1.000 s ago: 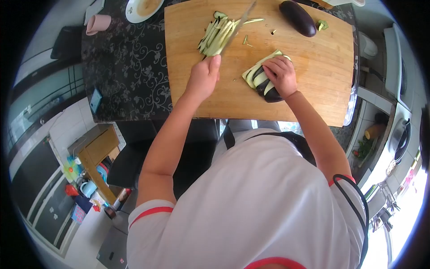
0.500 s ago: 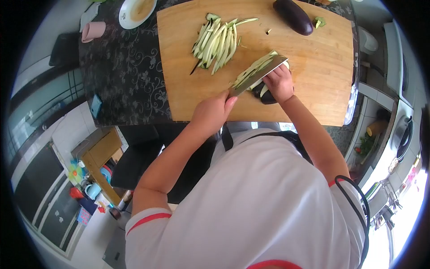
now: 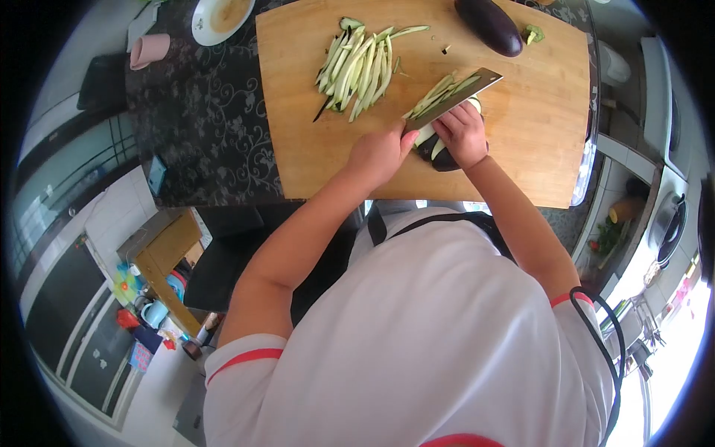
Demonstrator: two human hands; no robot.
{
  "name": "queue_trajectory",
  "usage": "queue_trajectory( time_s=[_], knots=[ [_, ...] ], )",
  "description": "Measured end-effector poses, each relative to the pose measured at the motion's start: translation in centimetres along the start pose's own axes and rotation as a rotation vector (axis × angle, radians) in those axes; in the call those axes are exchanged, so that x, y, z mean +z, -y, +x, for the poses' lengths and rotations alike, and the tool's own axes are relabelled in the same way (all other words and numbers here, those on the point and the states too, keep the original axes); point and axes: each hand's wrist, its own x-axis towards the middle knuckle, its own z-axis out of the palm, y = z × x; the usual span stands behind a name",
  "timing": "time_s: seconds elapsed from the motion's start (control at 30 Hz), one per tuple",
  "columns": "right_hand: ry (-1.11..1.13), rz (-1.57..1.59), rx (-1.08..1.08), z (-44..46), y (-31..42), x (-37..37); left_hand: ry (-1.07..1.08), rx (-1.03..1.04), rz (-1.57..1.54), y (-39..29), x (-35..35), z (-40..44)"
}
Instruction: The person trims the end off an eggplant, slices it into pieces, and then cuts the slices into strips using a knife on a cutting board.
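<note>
My left hand (image 3: 377, 155) is closed round the handle of a kitchen knife (image 3: 458, 97), whose broad blade slants up to the right over the eggplant. Fingertips bent, my right hand (image 3: 462, 135) presses down on sliced eggplant (image 3: 441, 157) with dark skin and pale flesh, right beside the blade. Thin eggplant strips (image 3: 441, 91) lie along the far side of the knife. A larger pile of cut strips (image 3: 360, 68) rests further left on the wooden cutting board (image 3: 320, 160). The blade's lower edge is partly hidden by my fingers.
A whole eggplant (image 3: 489, 27) lies at the board's far right, with a cut-off green stem (image 3: 534, 33) beside it. On the dark patterned table (image 3: 201, 127) are a white plate (image 3: 201, 26), a pink cup (image 3: 150, 51) and a phone-like blue object (image 3: 156, 175).
My left hand and the knife have moved right and slightly up, so the blade reaches further past the strips. My right hand stays nearly in place on the eggplant.
</note>
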Motion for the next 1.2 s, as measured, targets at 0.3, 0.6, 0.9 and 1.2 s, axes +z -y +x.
queue_trajectory(
  time_s=[0.3,0.6,0.9,1.2],
  knots=[
    [-0.027,-0.014,-0.008,-0.1,0.0,0.5,-0.05,-0.049,-0.238,1.8,-4.8,-1.4],
    [0.012,-0.038,0.012,-0.3,0.3,0.0,0.17,-0.084,-0.091,0.2,-5.2,-6.0],
    [-0.025,0.001,-0.006,0.2,0.3,0.0,0.203,-0.091,-0.138,2.0,-5.2,-4.8],
    [-0.006,0.004,0.019,-0.1,0.3,-0.2,0.143,-0.043,-0.158,0.3,-5.3,-5.4]
  ],
)
